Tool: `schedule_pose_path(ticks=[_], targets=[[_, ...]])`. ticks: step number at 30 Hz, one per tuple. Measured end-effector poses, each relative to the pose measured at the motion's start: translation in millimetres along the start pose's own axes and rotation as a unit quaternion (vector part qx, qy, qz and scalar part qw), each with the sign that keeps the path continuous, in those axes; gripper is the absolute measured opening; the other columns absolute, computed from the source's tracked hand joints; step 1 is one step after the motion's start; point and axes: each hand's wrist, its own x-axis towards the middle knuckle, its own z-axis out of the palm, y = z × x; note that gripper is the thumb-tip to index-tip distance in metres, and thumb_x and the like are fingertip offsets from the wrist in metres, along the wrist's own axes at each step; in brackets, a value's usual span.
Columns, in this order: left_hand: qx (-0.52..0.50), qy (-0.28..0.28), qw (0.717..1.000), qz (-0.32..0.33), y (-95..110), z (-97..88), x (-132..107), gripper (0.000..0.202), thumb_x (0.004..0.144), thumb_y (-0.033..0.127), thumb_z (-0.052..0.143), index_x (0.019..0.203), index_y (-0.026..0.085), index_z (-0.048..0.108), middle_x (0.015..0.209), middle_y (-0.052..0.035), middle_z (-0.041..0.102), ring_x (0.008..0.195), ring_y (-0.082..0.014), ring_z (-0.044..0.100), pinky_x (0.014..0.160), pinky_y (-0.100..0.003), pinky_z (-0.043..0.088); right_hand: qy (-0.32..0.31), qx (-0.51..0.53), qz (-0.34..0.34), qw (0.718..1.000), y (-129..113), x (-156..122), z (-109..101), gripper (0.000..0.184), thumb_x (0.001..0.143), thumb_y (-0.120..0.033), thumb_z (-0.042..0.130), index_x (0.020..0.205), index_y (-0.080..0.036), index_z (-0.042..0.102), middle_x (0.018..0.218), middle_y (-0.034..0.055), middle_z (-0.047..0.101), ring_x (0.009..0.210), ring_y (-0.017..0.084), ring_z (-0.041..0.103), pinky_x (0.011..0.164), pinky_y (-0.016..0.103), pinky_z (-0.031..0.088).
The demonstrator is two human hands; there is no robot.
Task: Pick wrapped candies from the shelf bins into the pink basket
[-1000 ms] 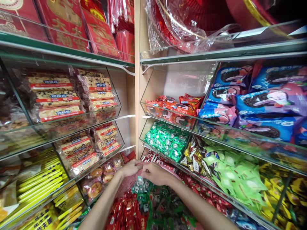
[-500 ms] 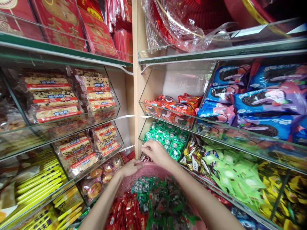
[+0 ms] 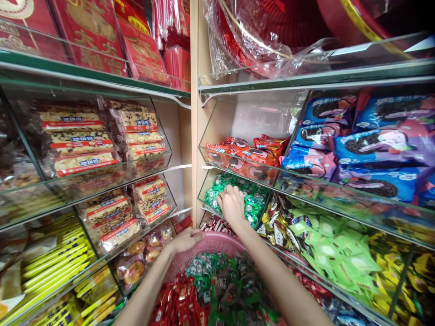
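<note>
My left hand (image 3: 186, 239) is closed on the rim of a pink plastic basket (image 3: 222, 238). Inside the basket lie red-wrapped candies (image 3: 183, 296), green-wrapped candies (image 3: 204, 267) and darker clear-and-green packets (image 3: 234, 290). Over a shelf bin of small green-wrapped candies (image 3: 253, 199), my right hand (image 3: 231, 203) has its fingers curled down at the pile. Whatever the fingertips hold, if anything, is hidden behind the hand.
Glass-edged shelves meet at a wooden post (image 3: 195, 113). Orange-red packets (image 3: 246, 156) lie on the shelf above the green candies. Light green packets (image 3: 333, 244) are to the right. Wrapped bars (image 3: 81, 140) fill bins on the left.
My right hand has moved forward and right, from above the basket's rim to the green candies. My left hand stays on the rim.
</note>
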Motion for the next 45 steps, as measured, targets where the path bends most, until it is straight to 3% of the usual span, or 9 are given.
schedule_pose_path(ticks=[19, 36, 41, 45], targets=[[0.01, 0.005, 1.0, -0.009, 1.7, -1.7, -2.0, 0.044, 0.078, 0.055, 0.038, 0.065, 0.014, 0.043, 0.063, 0.0011, 0.036, 0.06, -0.0105, 0.034, 0.055, -0.022, 0.028, 0.016, 0.034, 0.003, 0.999, 4.5, -1.6, 9.8, 0.022, 0.086, -0.027, 0.044, 0.076, -0.021, 0.063, 0.089, 0.0053, 0.053, 0.087, 0.019, 0.04, 0.07, 0.031, 0.026], [-0.001, 0.004, 1.0, -0.028, 1.2, -2.3, -3.0, 0.047, 0.077, 0.057, 0.04, 0.069, 0.012, 0.05, 0.063, 0.001, 0.039, 0.059, -0.0101, 0.035, 0.056, -0.022, 0.029, 0.085, 0.098, -0.019, 0.991, 2.4, -2.0, 6.1, 0.016, 0.086, -0.023, 0.043, 0.078, -0.018, 0.057, 0.087, 0.006, 0.051, 0.083, 0.019, 0.043, 0.072, 0.029, 0.031], [-0.004, 0.004, 1.0, -0.022, 3.0, -3.1, -3.6, 0.047, 0.077, 0.057, 0.04, 0.071, 0.012, 0.053, 0.065, 0.0002, 0.043, 0.061, -0.0108, 0.037, 0.057, -0.022, 0.03, 0.123, 0.202, -0.049, 0.97, 1.6, -0.6, -0.4, 0.015, 0.087, -0.024, 0.042, 0.081, -0.019, 0.056, 0.089, 0.0046, 0.051, 0.085, 0.017, 0.045, 0.076, 0.029, 0.033], [-0.008, 0.004, 1.0, -0.018, 5.9, -3.7, -3.8, 0.046, 0.077, 0.055, 0.041, 0.072, 0.012, 0.055, 0.063, 0.0007, 0.042, 0.06, -0.0105, 0.037, 0.057, -0.022, 0.03, 0.133, 0.335, -0.101, 0.927, -1.3, -4.8, -10.6, 0.013, 0.085, -0.025, 0.045, 0.082, -0.019, 0.056, 0.087, 0.0029, 0.05, 0.086, 0.015, 0.046, 0.078, 0.028, 0.036]])
